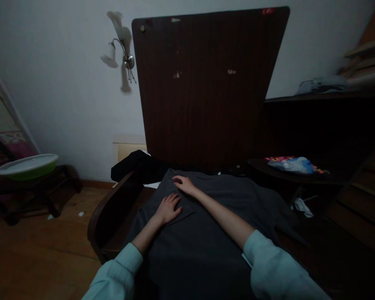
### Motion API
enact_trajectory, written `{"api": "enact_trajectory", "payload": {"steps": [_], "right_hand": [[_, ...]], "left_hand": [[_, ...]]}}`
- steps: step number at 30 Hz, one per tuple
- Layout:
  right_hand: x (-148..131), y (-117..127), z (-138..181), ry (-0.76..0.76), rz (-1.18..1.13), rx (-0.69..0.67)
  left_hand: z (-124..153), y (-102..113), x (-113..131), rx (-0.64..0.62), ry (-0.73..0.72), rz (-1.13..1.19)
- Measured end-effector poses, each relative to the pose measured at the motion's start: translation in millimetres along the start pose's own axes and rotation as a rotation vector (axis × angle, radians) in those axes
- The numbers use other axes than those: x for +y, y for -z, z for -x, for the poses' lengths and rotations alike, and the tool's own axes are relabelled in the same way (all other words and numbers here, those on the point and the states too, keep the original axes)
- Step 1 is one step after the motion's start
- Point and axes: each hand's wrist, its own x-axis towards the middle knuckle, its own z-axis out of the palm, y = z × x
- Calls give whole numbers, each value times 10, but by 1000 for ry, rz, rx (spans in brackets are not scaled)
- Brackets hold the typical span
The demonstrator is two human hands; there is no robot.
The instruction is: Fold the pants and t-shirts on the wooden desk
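Left hand (169,208) splayed, right hand (185,185) loosely curled, grey cloth (203,246) beneath; red marking (268,11) illegible

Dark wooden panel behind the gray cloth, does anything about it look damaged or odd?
Yes. The dark wooden panel, behind the gray cloth, has pale, ragged patches breaking its dark surface, perhaps chipped finish or stuck residue.

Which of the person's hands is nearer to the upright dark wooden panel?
Right. The right hand is toward the far edge of the dark grey cloth, in front of the wooden panel; the left hand is farther from it, nearer the body.
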Motion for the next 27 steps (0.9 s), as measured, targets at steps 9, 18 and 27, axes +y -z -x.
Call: {"api": "enact_trajectory", "payload": {"steps": [9, 18, 27], "right_hand": [[162, 1410, 1027, 155, 469, 91], [895, 2974, 1694, -390, 631, 370], [936, 3146, 1643, -522, 802, 359]], "left_hand": [[-338, 160, 360, -13, 129, -179], [-391, -37, 394, 234, 253, -229], [-361, 0, 398, 229, 273, -186]]}}
